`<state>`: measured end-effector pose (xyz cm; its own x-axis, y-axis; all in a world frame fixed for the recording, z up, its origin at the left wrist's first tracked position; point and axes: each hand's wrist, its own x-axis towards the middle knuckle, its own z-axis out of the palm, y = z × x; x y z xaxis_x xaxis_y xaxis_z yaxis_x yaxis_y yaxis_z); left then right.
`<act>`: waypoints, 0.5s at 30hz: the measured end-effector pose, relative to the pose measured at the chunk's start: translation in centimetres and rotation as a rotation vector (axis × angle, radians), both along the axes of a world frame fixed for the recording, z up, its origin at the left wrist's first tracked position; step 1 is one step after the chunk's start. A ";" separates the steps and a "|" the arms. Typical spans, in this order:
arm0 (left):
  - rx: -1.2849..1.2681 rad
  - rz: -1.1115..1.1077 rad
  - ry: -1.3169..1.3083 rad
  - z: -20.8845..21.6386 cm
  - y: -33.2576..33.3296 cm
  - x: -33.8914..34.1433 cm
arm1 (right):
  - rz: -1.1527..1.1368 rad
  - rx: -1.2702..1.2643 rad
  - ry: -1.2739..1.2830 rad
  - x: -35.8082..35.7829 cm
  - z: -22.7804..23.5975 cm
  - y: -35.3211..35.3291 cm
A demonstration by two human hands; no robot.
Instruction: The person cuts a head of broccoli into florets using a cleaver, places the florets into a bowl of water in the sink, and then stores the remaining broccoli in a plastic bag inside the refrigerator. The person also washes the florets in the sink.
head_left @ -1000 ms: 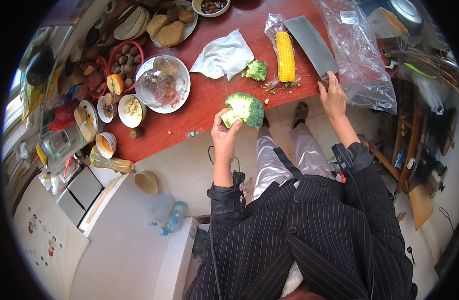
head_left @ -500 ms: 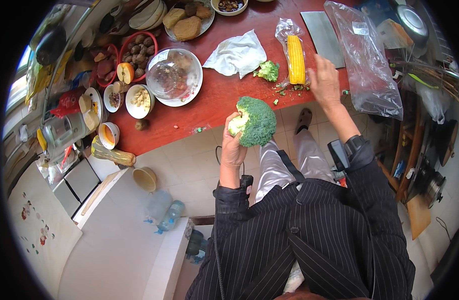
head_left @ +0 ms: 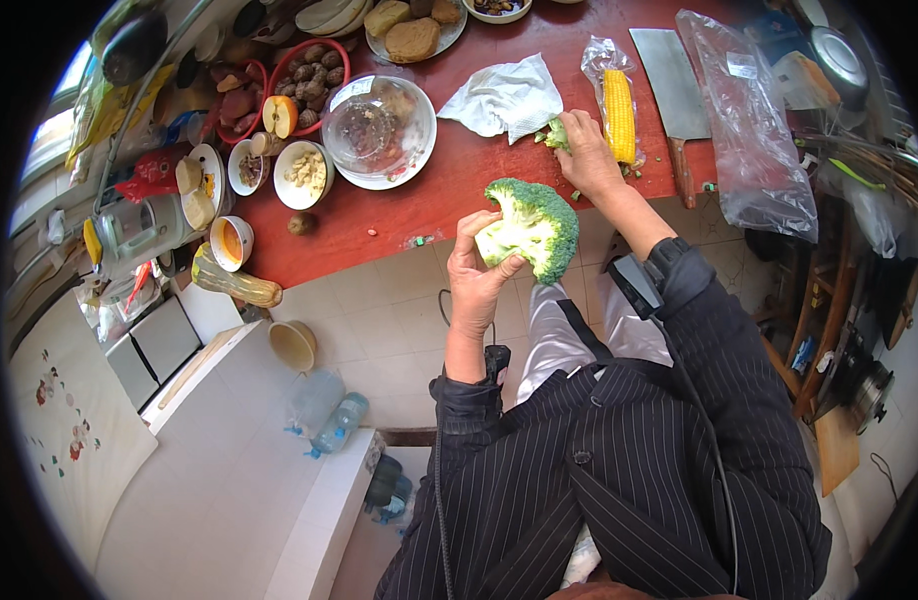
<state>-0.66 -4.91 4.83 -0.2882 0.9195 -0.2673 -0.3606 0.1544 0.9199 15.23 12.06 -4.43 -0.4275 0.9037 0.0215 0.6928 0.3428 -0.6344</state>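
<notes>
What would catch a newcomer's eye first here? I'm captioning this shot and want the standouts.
The big broccoli head, held in the left hand just off the near edge of the red table. Next, the right hand reaching to a small broccoli floret beside the bagged yellow corn cob, with the cleaver lying flat just right of it.

Likely a home kitchen: food-crowded table, cleaver.

Left hand raised in front of torso, palm up, fingers curled in grip — forearm bare below dark pinstriped sleeve. Right hand reached forward and inward, fingers bent down, pinching — wrist strapped with dark band, elbow bent.
</notes>
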 end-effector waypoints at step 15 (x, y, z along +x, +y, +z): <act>0.019 -0.118 -0.622 1.8 0.7 6.6 | -0.452 -1.209 1.622 16.8 11.5 -9.4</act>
